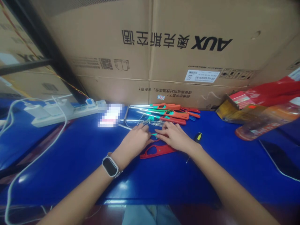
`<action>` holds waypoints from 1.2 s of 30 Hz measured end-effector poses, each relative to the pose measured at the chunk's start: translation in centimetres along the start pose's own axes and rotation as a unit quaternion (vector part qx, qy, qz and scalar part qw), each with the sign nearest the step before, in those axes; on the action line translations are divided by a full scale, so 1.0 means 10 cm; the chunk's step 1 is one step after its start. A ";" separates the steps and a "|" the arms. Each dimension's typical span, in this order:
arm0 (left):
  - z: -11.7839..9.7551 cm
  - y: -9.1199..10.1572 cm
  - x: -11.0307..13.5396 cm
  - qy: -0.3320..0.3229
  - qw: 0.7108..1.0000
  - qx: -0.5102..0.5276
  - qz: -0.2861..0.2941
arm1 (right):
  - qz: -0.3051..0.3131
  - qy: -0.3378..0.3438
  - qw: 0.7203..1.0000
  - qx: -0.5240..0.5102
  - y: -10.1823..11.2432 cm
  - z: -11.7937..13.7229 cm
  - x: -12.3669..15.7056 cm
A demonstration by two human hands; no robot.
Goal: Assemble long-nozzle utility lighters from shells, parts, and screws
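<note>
Both my hands rest on the blue table (77, 156) over a red lighter shell (156, 151) that lies flat. My left hand (136, 139), with a smartwatch (110, 166) on the wrist, has its fingers curled and pinched on a small teal part (154, 135) at the shell's top. My right hand (174, 136) lies with fingers pressed down on the same spot from the right. Just behind them lie several long red and teal gas lighters (168, 114) with metal tubes.
A yellow and black screwdriver (198, 137) lies right of my right hand. A white power strip (58, 112) with plugs and cables sits at the left. A large cardboard box (152, 47) stands behind. A dark tablet (281, 159), a bottle (264, 123) and red packaging (274, 89) lie at the right.
</note>
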State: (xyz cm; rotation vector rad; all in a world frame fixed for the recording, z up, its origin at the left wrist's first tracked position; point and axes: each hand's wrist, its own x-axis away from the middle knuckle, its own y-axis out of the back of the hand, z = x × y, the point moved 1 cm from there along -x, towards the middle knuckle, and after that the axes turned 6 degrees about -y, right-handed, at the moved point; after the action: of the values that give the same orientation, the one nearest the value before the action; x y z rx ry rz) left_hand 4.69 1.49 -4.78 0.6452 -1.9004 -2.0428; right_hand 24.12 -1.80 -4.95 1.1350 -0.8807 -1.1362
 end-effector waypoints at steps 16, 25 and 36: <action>0.35 -0.12 0.12 -0.022 0.983 0.170 -0.067 | -0.091 0.068 0.988 0.106 -0.16 0.04 0.11; 0.40 -0.05 0.13 -0.025 0.978 0.197 -0.062 | -0.095 0.055 0.989 0.100 -0.17 0.03 0.12; 0.40 -0.01 0.18 -0.015 0.989 0.142 -0.038 | -0.092 0.037 0.990 0.101 -0.17 0.04 0.14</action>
State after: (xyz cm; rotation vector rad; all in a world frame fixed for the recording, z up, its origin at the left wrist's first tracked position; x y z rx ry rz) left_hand 1.13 4.10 -4.98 0.7676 -2.2410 -1.8498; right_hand 23.72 -3.29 -6.54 1.4398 -0.8611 -1.1656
